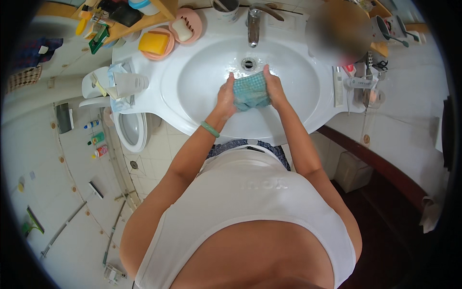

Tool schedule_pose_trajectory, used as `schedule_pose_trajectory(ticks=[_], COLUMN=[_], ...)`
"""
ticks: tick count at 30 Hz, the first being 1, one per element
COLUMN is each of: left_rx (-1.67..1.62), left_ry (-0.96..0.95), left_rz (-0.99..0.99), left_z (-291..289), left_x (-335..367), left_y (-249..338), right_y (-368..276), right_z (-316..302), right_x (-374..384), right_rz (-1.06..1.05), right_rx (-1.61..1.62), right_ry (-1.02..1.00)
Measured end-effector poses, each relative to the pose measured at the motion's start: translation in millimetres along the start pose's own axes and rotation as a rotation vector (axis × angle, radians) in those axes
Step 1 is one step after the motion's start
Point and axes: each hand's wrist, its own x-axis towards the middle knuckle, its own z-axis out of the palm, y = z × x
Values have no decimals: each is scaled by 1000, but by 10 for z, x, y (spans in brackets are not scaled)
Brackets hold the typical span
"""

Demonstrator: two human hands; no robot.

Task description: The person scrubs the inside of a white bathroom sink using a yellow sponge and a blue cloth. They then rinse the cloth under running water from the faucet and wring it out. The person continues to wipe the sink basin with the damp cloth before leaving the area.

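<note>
A wet, blue-green checked cloth (251, 91) is stretched between my two hands over the white sink basin (197, 82). My left hand (225, 96) grips its left side, thumb on top. On the other side my right hand (275, 87) is closed on the cloth's right edge. The lower part of the cloth hangs bunched and looks soaked. Just beyond it lies the metal drain (248, 64), with water shining around it. The chrome faucet (254, 26) stands behind the drain; I cannot make out a stream from it.
Pink dishes with a yellow soap bar (154, 43) and a white soap bar (182, 30) sit at the back left. A whitish tube (132, 83) lies at the left edge, above the toilet (132, 130). Another tube (338, 86) rests on the right rim.
</note>
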Motion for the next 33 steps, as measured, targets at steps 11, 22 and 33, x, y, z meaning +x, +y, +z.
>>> schedule_pose_trajectory(ticks=[11,22,33], left_rx=[439,98,53], left_ry=[-243,113,137], left_rz=[-122,-43,-179], left_z=[-232,-158,-7], left_x=[-126,301,191], left_y=[326,-177,-310], right_y=[-195,101,222], right_z=[-425,374,459], right_x=[-122,-620,-471], right_rz=[-212,-708,-736], right_rx=[-233,-686,-1255], right_ry=[-197,96,200])
